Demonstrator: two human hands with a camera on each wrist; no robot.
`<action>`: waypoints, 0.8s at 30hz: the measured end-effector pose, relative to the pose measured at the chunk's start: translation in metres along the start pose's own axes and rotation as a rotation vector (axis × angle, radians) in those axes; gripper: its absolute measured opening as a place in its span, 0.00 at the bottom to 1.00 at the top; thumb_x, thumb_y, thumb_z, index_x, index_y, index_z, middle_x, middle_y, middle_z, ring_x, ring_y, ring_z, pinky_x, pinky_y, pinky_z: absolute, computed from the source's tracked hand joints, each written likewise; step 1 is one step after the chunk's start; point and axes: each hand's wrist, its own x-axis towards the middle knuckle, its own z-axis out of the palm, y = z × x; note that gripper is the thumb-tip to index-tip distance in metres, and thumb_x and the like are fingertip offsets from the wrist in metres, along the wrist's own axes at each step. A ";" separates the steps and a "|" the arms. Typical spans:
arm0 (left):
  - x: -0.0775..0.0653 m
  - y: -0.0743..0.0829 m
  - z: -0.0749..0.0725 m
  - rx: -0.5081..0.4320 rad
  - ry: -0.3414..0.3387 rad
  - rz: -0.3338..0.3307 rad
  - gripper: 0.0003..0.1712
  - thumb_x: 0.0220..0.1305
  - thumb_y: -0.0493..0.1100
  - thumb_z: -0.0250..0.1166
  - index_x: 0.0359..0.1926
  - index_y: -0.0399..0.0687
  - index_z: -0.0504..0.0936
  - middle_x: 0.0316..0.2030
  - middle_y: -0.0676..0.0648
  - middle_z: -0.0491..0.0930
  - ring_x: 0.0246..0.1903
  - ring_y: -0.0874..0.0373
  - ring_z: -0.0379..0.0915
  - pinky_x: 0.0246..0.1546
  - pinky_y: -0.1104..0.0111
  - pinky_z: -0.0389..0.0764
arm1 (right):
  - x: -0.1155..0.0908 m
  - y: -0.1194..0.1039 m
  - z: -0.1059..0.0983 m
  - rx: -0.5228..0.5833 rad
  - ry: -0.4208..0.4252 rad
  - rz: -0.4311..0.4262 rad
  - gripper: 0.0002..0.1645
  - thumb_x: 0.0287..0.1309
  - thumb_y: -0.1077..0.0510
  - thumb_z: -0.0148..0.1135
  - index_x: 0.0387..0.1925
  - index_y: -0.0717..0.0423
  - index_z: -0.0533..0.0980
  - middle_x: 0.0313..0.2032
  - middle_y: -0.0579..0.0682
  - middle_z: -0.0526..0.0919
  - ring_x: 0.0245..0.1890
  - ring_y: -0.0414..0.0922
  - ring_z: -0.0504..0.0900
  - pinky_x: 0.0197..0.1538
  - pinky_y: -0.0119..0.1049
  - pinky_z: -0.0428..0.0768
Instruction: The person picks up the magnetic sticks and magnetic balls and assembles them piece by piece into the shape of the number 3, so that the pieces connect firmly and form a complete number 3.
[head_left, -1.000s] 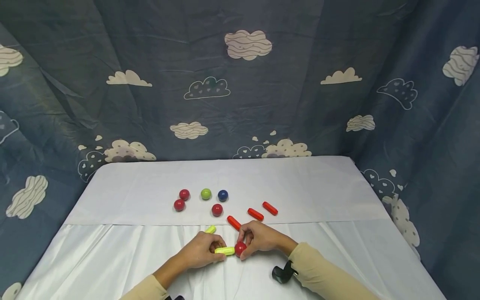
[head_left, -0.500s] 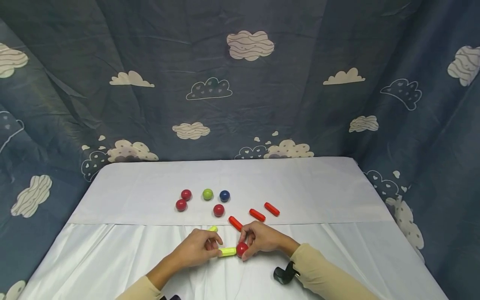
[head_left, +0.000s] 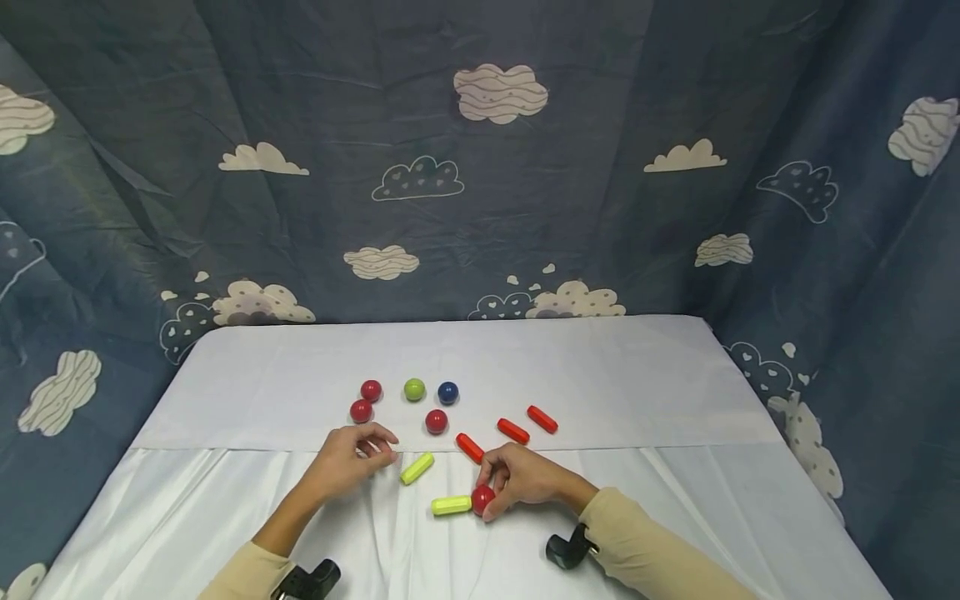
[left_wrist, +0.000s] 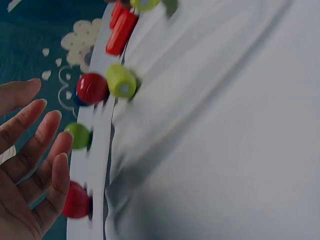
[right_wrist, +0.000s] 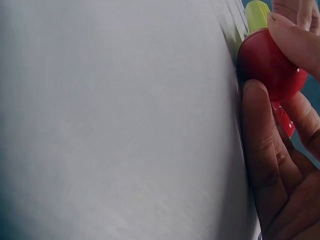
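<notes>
My right hand (head_left: 521, 477) pinches a red ball (right_wrist: 271, 65) between thumb and fingers, low on the white cloth. A yellow-green stick (head_left: 451, 506) lies against the left side of that ball. My left hand (head_left: 347, 460) is apart from everything, its fingers loosely bent and nothing in them. Just right of its fingertips lies a second yellow-green stick (head_left: 417, 468), tilted. In the left wrist view the fingers (left_wrist: 35, 145) are spread, with this stick (left_wrist: 121, 81) beyond them.
Behind the hands are a green ball (head_left: 414, 389), a blue ball (head_left: 447, 392) and several red balls (head_left: 437, 422). Red sticks (head_left: 513, 430) lie to their right, one close to my right hand. A dark cloud-print curtain (head_left: 562, 208) hangs behind the white-covered table (head_left: 637, 375).
My left hand has let go of the yellow-green stick by the ball and moved left and back, close to the other yellow-green stick. My right hand keeps its hold on the red ball.
</notes>
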 end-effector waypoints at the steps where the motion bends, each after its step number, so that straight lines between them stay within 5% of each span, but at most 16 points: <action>1: 0.001 -0.002 -0.003 -0.006 0.015 -0.017 0.09 0.55 0.38 0.70 0.38 0.41 0.84 0.26 0.54 0.79 0.28 0.61 0.73 0.28 0.71 0.74 | 0.000 0.001 0.000 0.000 -0.001 0.001 0.17 0.39 0.65 0.78 0.32 0.53 0.78 0.24 0.44 0.80 0.23 0.38 0.74 0.28 0.27 0.72; 8: 0.008 -0.020 -0.020 0.003 0.113 -0.118 0.11 0.56 0.40 0.71 0.41 0.42 0.84 0.30 0.51 0.80 0.32 0.58 0.74 0.28 0.69 0.73 | 0.001 0.000 0.000 0.000 0.005 0.009 0.17 0.38 0.66 0.78 0.31 0.54 0.78 0.24 0.45 0.80 0.23 0.38 0.74 0.27 0.28 0.72; 16: 0.018 -0.048 -0.024 -0.013 0.164 -0.150 0.11 0.55 0.41 0.71 0.39 0.43 0.83 0.33 0.49 0.81 0.32 0.58 0.72 0.29 0.69 0.71 | 0.000 0.000 0.001 -0.001 0.013 0.009 0.18 0.38 0.65 0.79 0.31 0.53 0.78 0.24 0.45 0.79 0.23 0.38 0.73 0.28 0.27 0.72; 24: 0.031 -0.059 -0.027 -0.015 0.205 -0.182 0.20 0.55 0.43 0.72 0.46 0.43 0.77 0.45 0.41 0.77 0.38 0.52 0.72 0.32 0.67 0.72 | 0.000 0.001 0.000 0.007 0.013 -0.003 0.18 0.38 0.66 0.78 0.31 0.54 0.78 0.25 0.45 0.79 0.23 0.38 0.73 0.28 0.27 0.72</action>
